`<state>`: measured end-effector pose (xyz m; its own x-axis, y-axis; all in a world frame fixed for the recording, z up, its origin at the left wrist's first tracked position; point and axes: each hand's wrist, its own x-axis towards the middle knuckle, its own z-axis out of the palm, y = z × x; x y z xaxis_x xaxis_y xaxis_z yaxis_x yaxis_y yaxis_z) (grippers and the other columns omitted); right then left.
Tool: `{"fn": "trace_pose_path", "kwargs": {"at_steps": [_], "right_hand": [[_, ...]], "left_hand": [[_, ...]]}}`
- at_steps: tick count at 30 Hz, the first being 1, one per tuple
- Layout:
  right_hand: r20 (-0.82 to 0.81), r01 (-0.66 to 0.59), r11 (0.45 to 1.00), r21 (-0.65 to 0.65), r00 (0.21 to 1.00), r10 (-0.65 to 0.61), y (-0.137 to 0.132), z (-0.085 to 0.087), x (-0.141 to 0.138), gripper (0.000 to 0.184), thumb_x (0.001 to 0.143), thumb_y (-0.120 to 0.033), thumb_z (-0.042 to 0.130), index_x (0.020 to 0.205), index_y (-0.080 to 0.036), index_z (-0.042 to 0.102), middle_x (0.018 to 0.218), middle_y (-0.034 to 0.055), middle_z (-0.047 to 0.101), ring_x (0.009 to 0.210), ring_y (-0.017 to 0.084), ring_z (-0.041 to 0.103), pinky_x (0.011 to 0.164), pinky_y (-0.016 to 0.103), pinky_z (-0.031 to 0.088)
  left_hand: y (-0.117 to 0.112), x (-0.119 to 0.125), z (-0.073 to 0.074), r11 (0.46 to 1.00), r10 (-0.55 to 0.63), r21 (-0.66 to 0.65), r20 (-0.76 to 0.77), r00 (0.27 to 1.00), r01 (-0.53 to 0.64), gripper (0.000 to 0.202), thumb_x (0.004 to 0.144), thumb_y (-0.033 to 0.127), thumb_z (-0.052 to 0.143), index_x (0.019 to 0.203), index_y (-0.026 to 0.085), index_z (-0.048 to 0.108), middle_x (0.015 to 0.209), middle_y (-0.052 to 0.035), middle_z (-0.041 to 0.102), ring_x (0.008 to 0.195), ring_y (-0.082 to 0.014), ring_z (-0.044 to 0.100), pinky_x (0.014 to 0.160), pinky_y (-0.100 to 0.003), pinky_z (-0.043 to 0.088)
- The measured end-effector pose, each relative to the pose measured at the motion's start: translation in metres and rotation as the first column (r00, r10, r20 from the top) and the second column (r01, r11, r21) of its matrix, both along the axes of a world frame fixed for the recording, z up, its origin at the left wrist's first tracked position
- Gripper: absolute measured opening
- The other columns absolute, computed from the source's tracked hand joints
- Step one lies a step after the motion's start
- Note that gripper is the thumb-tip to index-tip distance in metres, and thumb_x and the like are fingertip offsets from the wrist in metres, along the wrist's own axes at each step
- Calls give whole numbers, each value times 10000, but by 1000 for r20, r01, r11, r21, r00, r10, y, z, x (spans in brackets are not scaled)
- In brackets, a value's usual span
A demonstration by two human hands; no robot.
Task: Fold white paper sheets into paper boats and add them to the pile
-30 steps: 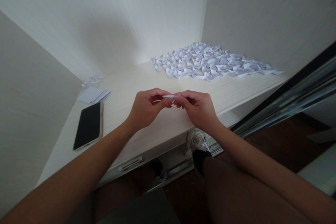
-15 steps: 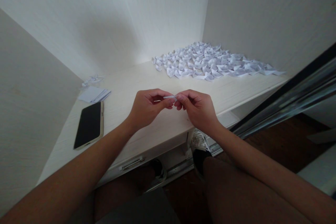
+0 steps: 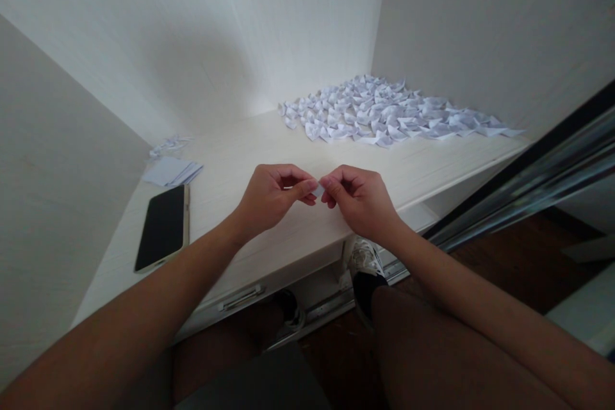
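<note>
Between my two hands is a small piece of folded white paper [image 3: 318, 190], mostly covered by the fingertips. My left hand [image 3: 281, 195] pinches it with thumb and fingers from the left. From the other side my right hand [image 3: 358, 195] pinches it too, the thumbs almost meeting. Both hands hover over the front part of the white shelf [image 3: 230, 160]. Beyond them, at the back right, lies a wide spread of small folded white paper pieces [image 3: 375, 112], boat-like in shape.
On the left a dark-screened phone [image 3: 162, 229] lies flat, with a stack of white paper sheets [image 3: 168, 172] behind it. Thin paper scraps [image 3: 170, 146] sit in the back left corner. White walls enclose the shelf. Below the front edge is a drawer handle [image 3: 241, 298].
The paper has turned between my fingers: its narrow edge stuck out above the left thumb before, and now a small face shows between the fingertips. My hands have barely shifted.
</note>
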<state>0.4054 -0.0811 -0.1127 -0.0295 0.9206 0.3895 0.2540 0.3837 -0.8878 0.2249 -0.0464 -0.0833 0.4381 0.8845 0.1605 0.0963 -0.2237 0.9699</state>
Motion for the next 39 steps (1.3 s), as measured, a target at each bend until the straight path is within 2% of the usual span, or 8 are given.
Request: {"fn": "trace_pose_path", "kwargs": {"at_steps": [3, 6, 11, 14, 21, 24, 30, 39], "right_hand": [[-93, -58, 997, -49, 994, 53, 4, 2, 1, 283, 938, -381, 660, 725, -196, 663, 645, -6, 681, 572, 105, 575, 581, 279, 437], [-222, -161, 985, -56, 964, 145, 9, 3, 3, 139, 891, -342, 714, 903, -204, 720, 779, -7, 727, 642, 102, 614, 591, 269, 447], [-264, -208, 974, -88, 948, 179, 13, 0, 6, 193, 829, -290, 774, 1007, -216, 763, 757, -16, 719, 693, 116, 627, 626, 279, 468], [-278, -176, 978, -112, 950, 139, 14, -2, 6, 186, 805, -283, 797, 977, -216, 771, 749, -13, 718, 690, 121, 619, 635, 288, 474], [-345, -197, 975, -106, 927, 149, 13, 1, 6, 160, 814, -342, 801, 890, -222, 727, 768, -12, 714, 704, 121, 630, 651, 288, 488], [-361, -196, 973, -122, 922, 140, 12, 1, 5, 198, 804, -380, 816, 884, -224, 724, 799, -5, 720, 711, 122, 624, 651, 288, 487], [-437, -220, 962, -159, 890, 132, 12, 2, 5, 222, 784, -395, 836, 886, -217, 752, 806, 1, 726, 751, 128, 627, 669, 279, 472], [-548, -247, 936, -252, 834, 73, 11, 6, 3, 242, 708, -400, 895, 822, -231, 764, 832, 4, 743, 799, 137, 655, 729, 288, 477]], "left_hand": [[2, 0, -2, 994, 17, -107, 75, 997, -8, 185, 769, 321, 853, 787, 148, 791, 706, -50, 754, 628, -154, 711, 656, -300, 633], [6, -2, -2, 976, 44, -219, 164, 985, -7, 226, 750, 339, 877, 788, 136, 786, 692, -39, 725, 611, -130, 673, 631, -283, 619], [12, -7, -4, 944, 44, -329, 235, 971, 37, 247, 695, 280, 928, 839, 150, 774, 717, -17, 726, 604, -113, 672, 600, -245, 597], [13, -7, -7, 941, 40, -334, 264, 964, 52, 256, 697, 283, 935, 860, 157, 784, 737, -21, 751, 629, -122, 699, 637, -258, 614], [13, -8, -7, 921, -55, -347, 333, 941, 176, 356, 700, 309, 944, 1009, 176, 827, 995, -91, 815, 829, -173, 769, 910, -367, 629], [13, -9, -8, 919, -55, -350, 344, 937, 182, 349, 706, 322, 941, 1008, 186, 830, 955, -86, 815, 808, -172, 766, 890, -369, 631], [11, -4, -11, 948, 48, -304, 413, 910, 88, 278, 691, 279, 946, 929, 202, 827, 940, -55, 808, 824, -148, 746, 818, -306, 628], [6, 1, -9, 929, 90, -365, 372, 924, 57, 278, 742, 341, 905, 942, 176, 807, 901, -47, 787, 757, -121, 710, 746, -269, 615]]}}
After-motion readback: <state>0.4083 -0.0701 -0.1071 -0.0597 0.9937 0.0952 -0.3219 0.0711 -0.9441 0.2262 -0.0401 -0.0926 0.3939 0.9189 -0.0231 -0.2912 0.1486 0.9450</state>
